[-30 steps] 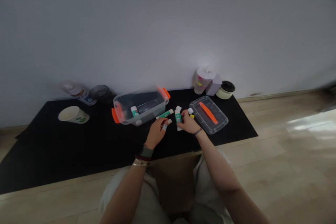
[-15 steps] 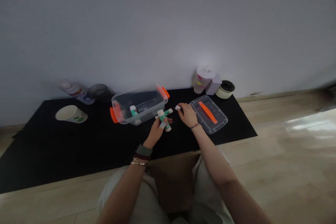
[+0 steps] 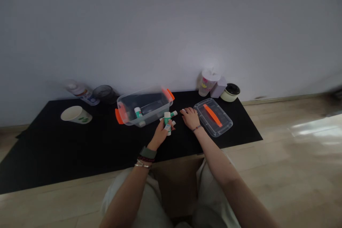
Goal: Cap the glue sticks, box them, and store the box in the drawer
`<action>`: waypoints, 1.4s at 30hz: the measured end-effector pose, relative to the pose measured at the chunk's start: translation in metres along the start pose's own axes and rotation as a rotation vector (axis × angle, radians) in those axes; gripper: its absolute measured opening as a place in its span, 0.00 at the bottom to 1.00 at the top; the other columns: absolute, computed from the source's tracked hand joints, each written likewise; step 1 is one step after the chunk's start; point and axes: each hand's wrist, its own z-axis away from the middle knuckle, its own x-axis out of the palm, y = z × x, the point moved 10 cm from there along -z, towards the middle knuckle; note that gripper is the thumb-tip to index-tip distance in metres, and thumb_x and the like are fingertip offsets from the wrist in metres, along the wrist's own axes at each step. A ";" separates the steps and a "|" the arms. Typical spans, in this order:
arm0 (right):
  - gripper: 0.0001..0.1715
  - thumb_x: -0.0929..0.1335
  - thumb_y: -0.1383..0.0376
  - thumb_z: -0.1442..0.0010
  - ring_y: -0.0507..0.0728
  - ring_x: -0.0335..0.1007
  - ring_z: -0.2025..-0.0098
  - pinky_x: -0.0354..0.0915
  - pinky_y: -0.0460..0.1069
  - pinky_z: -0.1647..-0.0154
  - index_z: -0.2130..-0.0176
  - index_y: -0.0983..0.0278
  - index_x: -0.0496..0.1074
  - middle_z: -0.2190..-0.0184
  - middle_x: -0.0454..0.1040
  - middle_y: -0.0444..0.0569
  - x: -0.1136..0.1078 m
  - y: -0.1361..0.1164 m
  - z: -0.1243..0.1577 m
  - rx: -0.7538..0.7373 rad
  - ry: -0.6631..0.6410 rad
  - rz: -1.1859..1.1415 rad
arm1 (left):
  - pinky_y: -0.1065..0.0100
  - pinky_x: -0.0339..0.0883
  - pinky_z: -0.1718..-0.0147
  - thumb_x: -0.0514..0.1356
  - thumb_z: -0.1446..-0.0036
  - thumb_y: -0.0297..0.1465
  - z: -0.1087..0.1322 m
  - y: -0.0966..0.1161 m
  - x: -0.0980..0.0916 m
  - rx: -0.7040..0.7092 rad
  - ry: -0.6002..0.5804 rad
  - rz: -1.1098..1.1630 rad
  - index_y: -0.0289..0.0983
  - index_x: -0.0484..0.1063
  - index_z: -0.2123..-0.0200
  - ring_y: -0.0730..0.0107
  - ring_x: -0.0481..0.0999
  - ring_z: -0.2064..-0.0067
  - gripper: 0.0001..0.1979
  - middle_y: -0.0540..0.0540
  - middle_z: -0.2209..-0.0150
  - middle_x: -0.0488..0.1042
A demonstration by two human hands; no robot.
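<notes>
My left hand point(image 3: 160, 132) is closed around a green-and-white glue stick point(image 3: 167, 118), which stands nearly upright in the fingers. Behind it a second glue stick point(image 3: 173, 114) lies on the black table, partly hidden. Another white end pokes out beside my left fingers; whether it is held, I cannot tell. My right hand point(image 3: 190, 118) rests low over the table with fingers bent around a small white cap point(image 3: 183, 110), mostly covered. Another glue stick point(image 3: 138, 112) is inside the clear plastic box point(image 3: 156, 117), left of my hands.
Right of my right hand lies the clear lid point(image 3: 227, 123) with its orange handle. A paper cup point(image 3: 76, 114), a bottle point(image 3: 82, 93) and a dark container point(image 3: 105, 94) stand left. Along the wall are a lidded cup point(image 3: 207, 83), a pale box point(image 3: 218, 88) and a cream pot point(image 3: 229, 94).
My right hand has lowered toward the table with the white cap, its fingers now covering more of it. The glue stick in my left hand has turned more upright.
</notes>
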 end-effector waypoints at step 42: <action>0.23 0.78 0.53 0.53 0.52 0.71 0.65 0.69 0.48 0.61 0.61 0.62 0.73 0.65 0.75 0.44 -0.029 -0.030 0.005 0.028 -0.125 -1.584 | 0.74 0.52 0.82 0.59 0.43 0.53 0.026 0.017 0.024 -0.207 -0.301 0.021 0.36 0.65 0.49 0.80 0.62 0.80 0.29 0.54 0.75 0.68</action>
